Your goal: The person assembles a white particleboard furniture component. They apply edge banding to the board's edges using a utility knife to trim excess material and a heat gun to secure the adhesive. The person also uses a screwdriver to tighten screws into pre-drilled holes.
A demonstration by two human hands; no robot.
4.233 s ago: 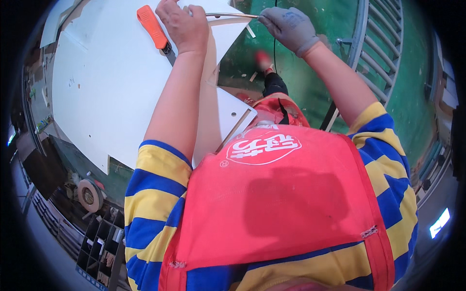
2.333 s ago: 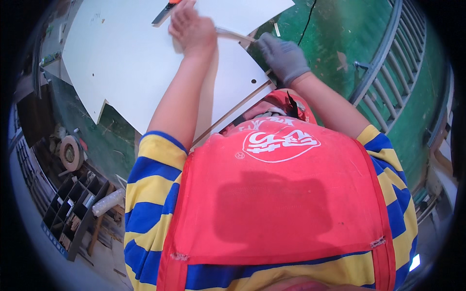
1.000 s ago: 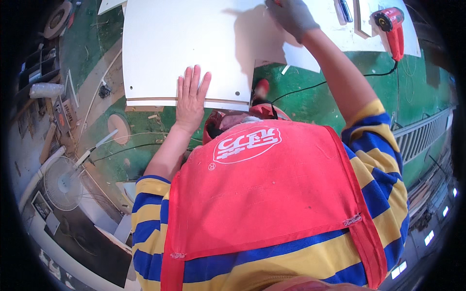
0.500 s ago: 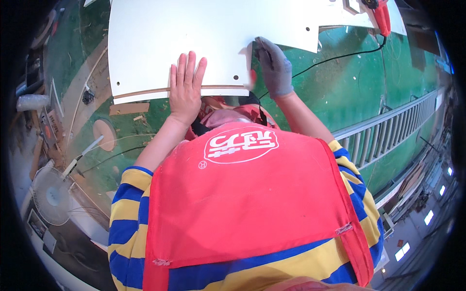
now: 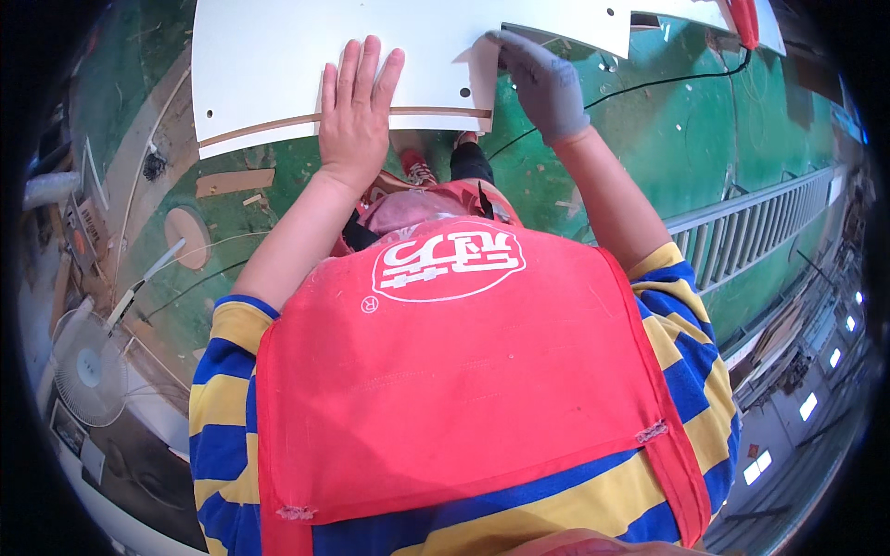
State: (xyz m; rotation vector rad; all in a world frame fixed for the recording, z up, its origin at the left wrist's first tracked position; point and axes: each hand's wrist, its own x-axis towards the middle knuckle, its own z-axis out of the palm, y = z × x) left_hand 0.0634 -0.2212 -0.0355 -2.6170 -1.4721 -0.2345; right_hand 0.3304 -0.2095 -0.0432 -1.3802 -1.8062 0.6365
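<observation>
A large white board [image 5: 269,65] lies in front of me, with dark round holes near its corners and a brown groove [image 5: 250,135] along its near edge. My bare left hand [image 5: 356,125] rests flat on the board, fingers stretched out and crossing the groove. At the board's right-hand edge is my right hand [image 5: 549,93], in a grey glove. Its fingers are straight and close together, with the fingertips at the edge by the notch; nothing shows in its grip.
On the right, a ladder [image 5: 756,227] lies on the green floor [image 5: 667,139]. A black cable [image 5: 649,84] runs to a red tool [image 5: 744,23] at upper right. To the left are a white fan [image 5: 90,369], a round wooden disc [image 5: 188,236] and a cardboard strip [image 5: 235,183].
The board and both hands sit higher in the picture, and my shoes now show below the board's near edge. Both hands keep much the same pose at the board.
</observation>
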